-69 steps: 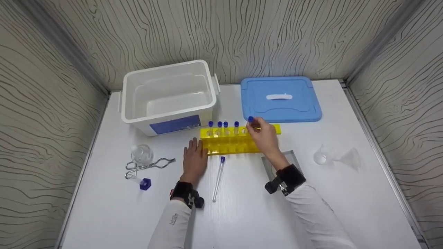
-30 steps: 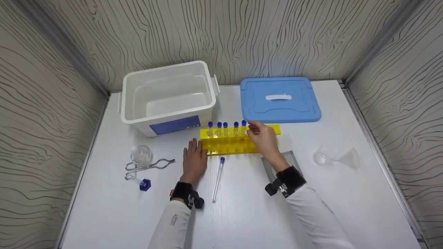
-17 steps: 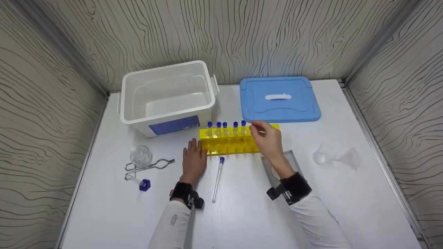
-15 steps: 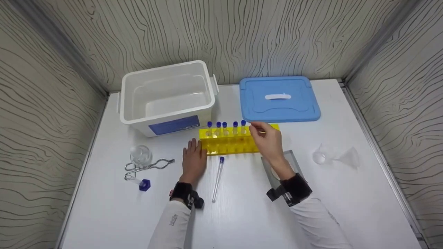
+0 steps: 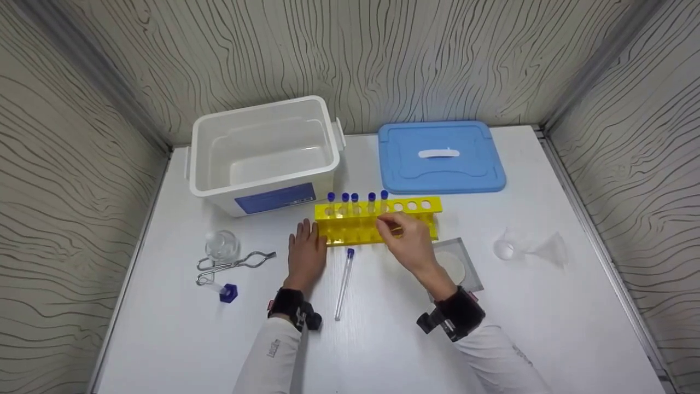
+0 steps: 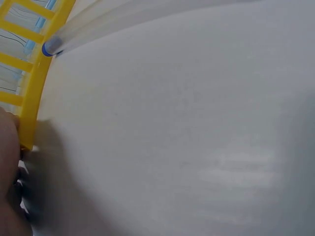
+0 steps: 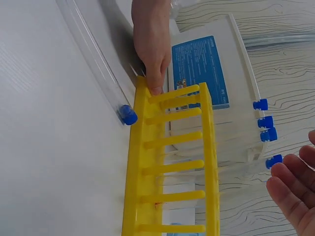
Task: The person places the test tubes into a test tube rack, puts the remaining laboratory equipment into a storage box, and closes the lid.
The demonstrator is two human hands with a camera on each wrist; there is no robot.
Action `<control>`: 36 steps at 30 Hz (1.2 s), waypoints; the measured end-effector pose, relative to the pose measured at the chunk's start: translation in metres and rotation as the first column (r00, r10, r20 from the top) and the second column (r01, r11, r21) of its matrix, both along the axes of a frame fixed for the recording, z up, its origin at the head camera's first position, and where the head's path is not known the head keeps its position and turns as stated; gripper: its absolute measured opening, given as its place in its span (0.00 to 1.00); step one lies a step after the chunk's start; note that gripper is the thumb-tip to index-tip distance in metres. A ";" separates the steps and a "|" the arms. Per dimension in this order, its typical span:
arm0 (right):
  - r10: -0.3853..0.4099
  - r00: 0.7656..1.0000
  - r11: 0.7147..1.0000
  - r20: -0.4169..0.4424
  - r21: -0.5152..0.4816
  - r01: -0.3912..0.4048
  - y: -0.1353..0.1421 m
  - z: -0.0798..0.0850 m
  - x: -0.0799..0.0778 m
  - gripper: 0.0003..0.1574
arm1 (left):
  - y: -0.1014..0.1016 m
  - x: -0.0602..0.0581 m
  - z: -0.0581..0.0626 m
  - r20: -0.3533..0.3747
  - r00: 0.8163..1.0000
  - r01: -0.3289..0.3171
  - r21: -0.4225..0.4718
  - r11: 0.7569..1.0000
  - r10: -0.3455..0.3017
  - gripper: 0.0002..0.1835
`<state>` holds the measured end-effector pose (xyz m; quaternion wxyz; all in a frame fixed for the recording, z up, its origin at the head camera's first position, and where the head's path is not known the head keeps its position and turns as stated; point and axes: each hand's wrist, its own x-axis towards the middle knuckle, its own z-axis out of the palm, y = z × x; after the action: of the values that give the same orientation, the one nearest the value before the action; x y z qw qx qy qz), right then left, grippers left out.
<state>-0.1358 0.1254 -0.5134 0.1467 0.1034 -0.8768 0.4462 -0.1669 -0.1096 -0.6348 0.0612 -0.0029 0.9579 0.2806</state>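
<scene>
A yellow test tube rack (image 5: 344, 232) stands mid-table. Several blue-capped test tubes (image 5: 372, 203) are upright in its left holes; those at its right end hold no tube. My left hand (image 5: 307, 256) lies flat on the table against the rack's left end, thumb touching it, as the right wrist view also shows. Over the front of the rack hovers my right hand (image 5: 411, 244), fingers loosely bent and holding nothing; in the right wrist view its fingers (image 7: 290, 184) are apart from the tube caps. One more capped test tube (image 5: 344, 284) lies on the table before the rack.
Behind stand a white bin (image 5: 262, 180) and a blue lid (image 5: 437, 169). Left lie a glass flask (image 5: 221, 245), metal tongs (image 5: 240, 264) and a blue-based cylinder (image 5: 228, 293). Right are a grey square with a round pale disc (image 5: 451, 267) and a clear funnel (image 5: 552, 251).
My right hand has set a blue-capped test tube into a rack hole and let it go, then drawn back toward the front of the rack. My left hand has stayed put.
</scene>
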 end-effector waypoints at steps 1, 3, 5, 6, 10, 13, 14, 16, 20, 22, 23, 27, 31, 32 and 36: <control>0.007 1.000 1.000 0.016 0.008 -0.008 -0.003 -0.003 0.001 0.12 | 0.000 0.000 0.000 -0.004 1.000 -0.001 0.001 1.000 0.001 0.30; 0.025 0.999 0.999 0.047 0.023 -0.026 -0.008 -0.009 0.004 0.13 | 0.001 0.000 0.001 -0.006 1.000 -0.001 0.001 1.000 0.001 0.30; 0.043 0.997 0.998 0.067 0.043 -0.046 -0.013 -0.016 0.006 0.12 | 0.001 0.000 0.001 -0.007 1.000 -0.001 0.002 1.000 0.001 0.30; 0.051 0.996 0.997 0.077 0.058 -0.056 -0.015 -0.020 0.007 0.12 | 0.001 0.000 0.001 -0.008 1.000 -0.001 0.002 1.000 0.001 0.30; 0.068 0.992 0.985 0.102 0.152 -0.083 -0.022 -0.036 0.009 0.12 | 0.000 0.000 -0.001 -0.010 1.000 0.002 0.004 1.000 -0.002 0.30; 0.078 0.987 0.969 0.139 0.221 -0.108 -0.025 -0.047 0.010 0.14 | 0.000 0.000 -0.002 -0.004 1.000 0.004 -0.005 1.000 -0.004 0.30; 0.082 0.985 0.965 0.150 0.237 -0.116 -0.026 -0.050 0.010 0.15 | 0.000 0.000 -0.002 -0.005 1.000 0.004 -0.005 1.000 -0.004 0.30; 0.079 0.982 0.957 0.173 0.262 -0.123 -0.027 -0.055 0.010 0.15 | 0.000 0.000 -0.002 -0.008 1.000 0.004 -0.002 1.000 -0.004 0.30; 0.058 0.977 0.946 0.206 0.302 -0.120 -0.032 -0.064 0.008 0.18 | 0.000 0.001 0.000 -0.020 1.000 -0.003 0.011 1.000 0.003 0.30; 0.047 0.974 0.941 0.224 0.318 -0.119 -0.034 -0.068 0.007 0.20 | 0.001 0.001 0.000 -0.020 1.000 -0.007 0.014 1.000 0.007 0.30; 0.044 0.972 0.938 0.231 0.326 -0.120 -0.036 -0.070 0.007 0.20 | 0.001 0.001 0.000 -0.021 1.000 -0.008 0.011 1.000 0.009 0.30; 0.022 0.962 0.931 0.272 0.345 -0.119 -0.042 -0.076 0.008 0.24 | 0.001 0.001 -0.001 -0.024 1.000 -0.010 0.009 1.000 0.010 0.30; 0.002 0.960 0.908 0.281 0.401 -0.120 -0.048 -0.079 0.009 0.26 | 0.001 0.001 0.000 -0.029 1.000 -0.005 0.006 1.000 0.005 0.30; -0.001 0.960 0.901 0.280 0.416 -0.121 -0.050 -0.080 0.009 0.27 | 0.001 0.001 0.000 -0.029 1.000 -0.003 0.003 1.000 0.003 0.30; -0.010 0.962 0.878 0.275 0.463 -0.123 -0.057 -0.082 0.009 0.29 | 0.001 0.001 0.000 -0.049 0.999 0.000 -0.005 1.000 0.000 0.30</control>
<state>-0.1267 0.0683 -0.5950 -0.0166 0.1004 -0.9676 0.2313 -0.1658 -0.1090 -0.6351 0.0377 0.0037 0.9597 0.2784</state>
